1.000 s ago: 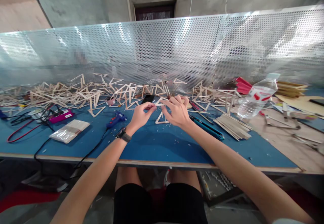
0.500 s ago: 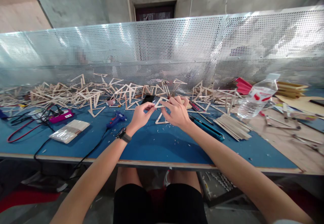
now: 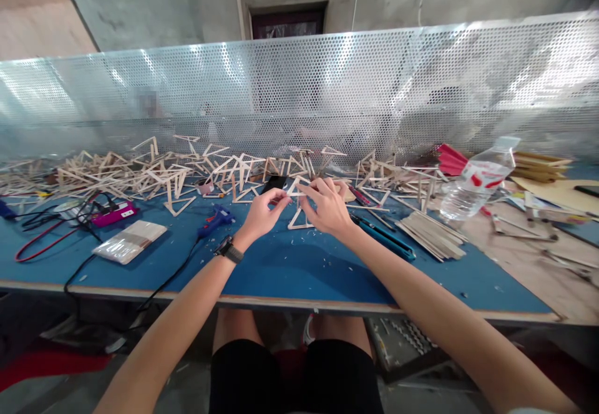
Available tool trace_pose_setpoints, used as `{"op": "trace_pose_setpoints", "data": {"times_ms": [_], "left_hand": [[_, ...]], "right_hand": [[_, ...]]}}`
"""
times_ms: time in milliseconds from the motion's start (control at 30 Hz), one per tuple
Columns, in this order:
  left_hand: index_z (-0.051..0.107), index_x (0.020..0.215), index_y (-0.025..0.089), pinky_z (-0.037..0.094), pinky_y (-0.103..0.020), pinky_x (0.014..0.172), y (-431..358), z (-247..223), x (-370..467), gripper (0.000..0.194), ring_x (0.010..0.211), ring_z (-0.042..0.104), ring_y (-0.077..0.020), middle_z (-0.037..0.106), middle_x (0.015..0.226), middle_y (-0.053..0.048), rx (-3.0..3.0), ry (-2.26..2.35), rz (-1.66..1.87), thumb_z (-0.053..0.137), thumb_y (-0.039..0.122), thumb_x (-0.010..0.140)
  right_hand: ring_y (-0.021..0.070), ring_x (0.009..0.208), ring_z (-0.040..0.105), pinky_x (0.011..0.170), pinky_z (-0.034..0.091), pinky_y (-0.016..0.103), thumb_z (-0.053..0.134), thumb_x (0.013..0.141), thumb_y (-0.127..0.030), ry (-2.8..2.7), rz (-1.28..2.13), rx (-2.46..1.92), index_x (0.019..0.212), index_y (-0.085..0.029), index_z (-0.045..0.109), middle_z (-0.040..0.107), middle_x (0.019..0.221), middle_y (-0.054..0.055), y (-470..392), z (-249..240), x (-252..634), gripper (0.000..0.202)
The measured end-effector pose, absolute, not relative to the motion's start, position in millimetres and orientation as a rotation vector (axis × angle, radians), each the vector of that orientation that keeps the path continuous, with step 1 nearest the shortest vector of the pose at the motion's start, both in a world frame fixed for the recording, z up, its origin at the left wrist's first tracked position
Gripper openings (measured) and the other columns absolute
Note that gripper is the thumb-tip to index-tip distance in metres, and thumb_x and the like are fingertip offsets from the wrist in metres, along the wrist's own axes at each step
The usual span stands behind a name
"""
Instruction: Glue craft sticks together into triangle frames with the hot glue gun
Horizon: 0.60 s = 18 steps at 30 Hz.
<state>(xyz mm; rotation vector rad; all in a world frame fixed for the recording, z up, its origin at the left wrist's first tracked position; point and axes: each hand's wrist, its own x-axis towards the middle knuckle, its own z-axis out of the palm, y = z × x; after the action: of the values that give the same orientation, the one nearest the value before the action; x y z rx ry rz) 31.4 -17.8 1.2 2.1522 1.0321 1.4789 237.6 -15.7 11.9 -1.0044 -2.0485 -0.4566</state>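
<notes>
Pale wood makes up the small stick triangle [image 3: 293,186] held just above the blue tabletop [image 3: 299,280], between the two hands. Thumb and forefinger of the left hand [image 3: 262,214] pinch its left corner; the right hand [image 3: 327,207] grips the opposite side, fingers bent over it (the exact contact is partly hidden). Beneath them, a second triangle [image 3: 300,227] lies on the table. To the left rests a blue glue gun [image 3: 218,218]; to the right, a teal cutter [image 3: 384,238] sits beside loose flat sticks [image 3: 431,234]. Behind spreads a heap of wooden frames [image 3: 121,174].
</notes>
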Motion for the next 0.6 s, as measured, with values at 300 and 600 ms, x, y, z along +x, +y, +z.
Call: {"op": "trace_pose_setpoints", "data": {"times_ms": [300,600], "left_hand": [[0.060,0.092,0.018,0.056,-0.031,0.073,-23.9,5.5,34.3,0.032,0.072,0.069,-0.0169,0.073,0.081,-0.006,1.982,0.761,1.173,0.059,0.050,0.097],[0.061,0.091,0.019,0.059,-0.035,0.077,-25.7,5.8,35.0,0.032,0.076,0.072,-0.0196,0.074,0.081,-0.007,1.938,0.706,1.114,0.062,0.050,0.095]], "right_hand": [[0.0265,0.103,0.052,0.094,0.042,0.041,0.030,0.107,-0.037,-1.983,-0.050,-1.029,0.124,-0.018,0.066,0.060,0.100,0.012,27.3,-11.7,243.9,0.044],[0.0329,0.111,0.054,0.092,0.044,0.050,0.049,0.096,-0.037,-1.809,-0.145,-1.152,0.120,-0.020,0.061,0.062,0.117,0.017,26.7,-11.1,250.7,0.032]]}}
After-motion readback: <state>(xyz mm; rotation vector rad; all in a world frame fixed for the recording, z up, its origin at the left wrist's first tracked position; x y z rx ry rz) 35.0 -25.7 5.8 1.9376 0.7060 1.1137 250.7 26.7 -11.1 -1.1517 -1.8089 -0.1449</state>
